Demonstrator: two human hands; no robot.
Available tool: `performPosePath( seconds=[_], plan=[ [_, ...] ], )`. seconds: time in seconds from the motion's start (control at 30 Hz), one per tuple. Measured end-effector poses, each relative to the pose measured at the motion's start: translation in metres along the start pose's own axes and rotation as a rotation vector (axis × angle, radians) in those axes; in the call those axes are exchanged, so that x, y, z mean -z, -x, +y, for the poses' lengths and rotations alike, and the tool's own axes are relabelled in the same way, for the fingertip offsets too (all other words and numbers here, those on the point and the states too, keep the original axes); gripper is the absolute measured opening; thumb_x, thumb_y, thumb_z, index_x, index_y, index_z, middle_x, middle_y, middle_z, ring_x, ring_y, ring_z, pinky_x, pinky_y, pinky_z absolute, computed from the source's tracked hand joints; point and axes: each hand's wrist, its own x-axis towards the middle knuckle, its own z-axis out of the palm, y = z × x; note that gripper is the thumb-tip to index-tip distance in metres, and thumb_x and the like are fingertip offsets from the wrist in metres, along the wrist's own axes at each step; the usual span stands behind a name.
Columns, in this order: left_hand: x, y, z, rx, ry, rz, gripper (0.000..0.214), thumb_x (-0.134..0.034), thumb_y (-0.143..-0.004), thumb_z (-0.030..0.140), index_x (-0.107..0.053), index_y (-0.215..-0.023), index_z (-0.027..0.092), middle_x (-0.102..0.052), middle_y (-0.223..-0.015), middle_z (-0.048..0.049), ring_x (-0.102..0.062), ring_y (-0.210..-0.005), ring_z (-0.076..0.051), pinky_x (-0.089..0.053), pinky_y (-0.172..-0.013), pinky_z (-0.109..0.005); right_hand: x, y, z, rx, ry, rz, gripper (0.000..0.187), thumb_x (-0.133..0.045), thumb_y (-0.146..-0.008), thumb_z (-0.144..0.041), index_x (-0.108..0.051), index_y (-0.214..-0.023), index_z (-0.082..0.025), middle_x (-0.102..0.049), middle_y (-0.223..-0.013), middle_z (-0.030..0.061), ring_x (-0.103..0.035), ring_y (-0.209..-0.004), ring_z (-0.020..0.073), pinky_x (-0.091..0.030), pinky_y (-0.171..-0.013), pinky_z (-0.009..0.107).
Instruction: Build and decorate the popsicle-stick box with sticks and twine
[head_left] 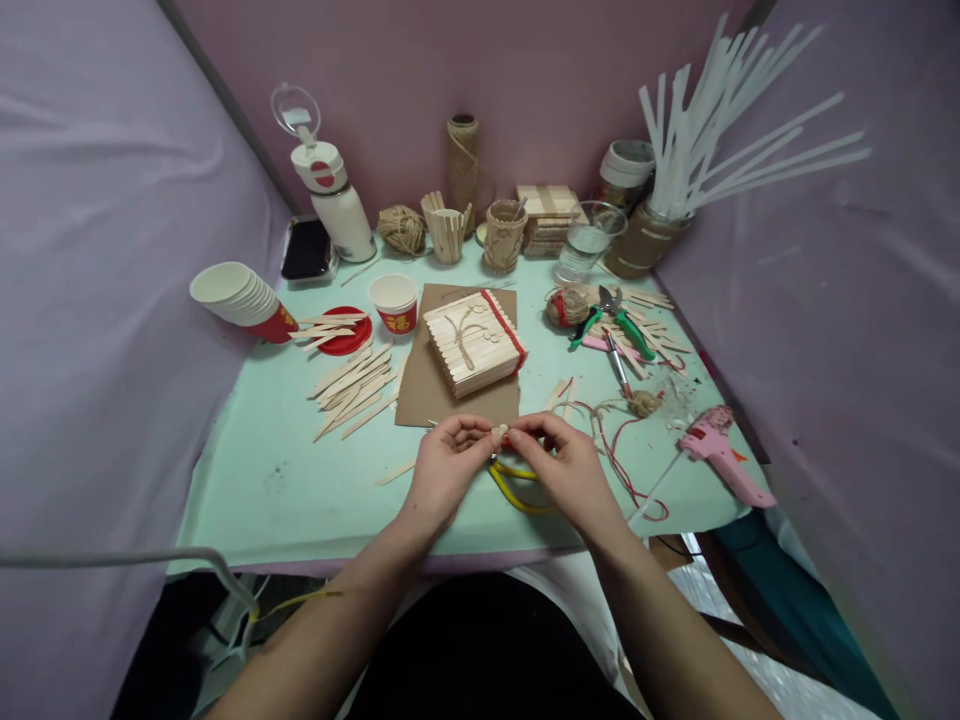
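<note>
My left hand [454, 462] and my right hand [559, 460] meet near the table's front, fingertips pinched together. Between them is a small pale piece [500, 430], too small to name, with a bit of red beside it. Under my right hand lie yellow loop handles [517, 498], seemingly of scissors, whose blades are hidden. Just beyond my hands a box made of craft sticks [474, 345] rests on a brown cardboard sheet [420, 400]. It bears a twine decoration and red trim along one edge.
Loose craft sticks [352, 390] lie at left near stacked paper cups [244, 295]. On the right are green-handled pruners [615, 325], red string [619, 465] and a pink glue gun [720, 455]. A water cup [589, 245] and a white bottle [337, 205] stand at the back.
</note>
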Motion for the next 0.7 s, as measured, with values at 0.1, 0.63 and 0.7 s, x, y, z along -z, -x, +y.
performPosePath(
  seconds=[0.1, 0.63, 0.7],
  plan=[
    [0.0, 0.001, 0.0, 0.003, 0.001, -0.002, 0.029, -0.082, -0.058, 0.03, -0.064, -0.074, 0.014, -0.067, -0.072, -0.001, -0.062, -0.069, -0.011, -0.049, -0.069, -0.023, -0.008, -0.002, 0.001, -0.117, -0.126, -0.026, 0.019, -0.063, -0.077, -0.036, -0.067, -0.079, -0.017, -0.067, -0.075, 0.004, -0.058, -0.068, 0.0161, -0.045, -0.064, 0.028],
    [0.002, 0.0, 0.001, 0.079, 0.035, 0.007, 0.03, -0.082, -0.058, 0.03, -0.065, -0.076, 0.013, -0.068, -0.07, -0.0031, -0.065, -0.066, -0.013, -0.052, -0.069, -0.027, -0.01, -0.01, 0.014, -0.248, -0.206, -0.076, 0.022, -0.067, -0.071, -0.038, -0.068, -0.071, -0.016, -0.068, -0.069, 0.0038, -0.058, -0.065, 0.0152, -0.044, -0.063, 0.027],
    [0.003, 0.0, 0.0, 0.079, 0.024, 0.004, 0.029, -0.081, -0.059, 0.03, -0.065, -0.076, 0.013, -0.068, -0.07, -0.0031, -0.065, -0.066, -0.013, -0.052, -0.069, -0.027, -0.01, -0.011, 0.014, -0.24, -0.204, -0.077, 0.021, -0.067, -0.071, -0.037, -0.068, -0.07, -0.016, -0.068, -0.069, 0.0035, -0.058, -0.066, 0.0152, -0.045, -0.064, 0.027]
  ],
)
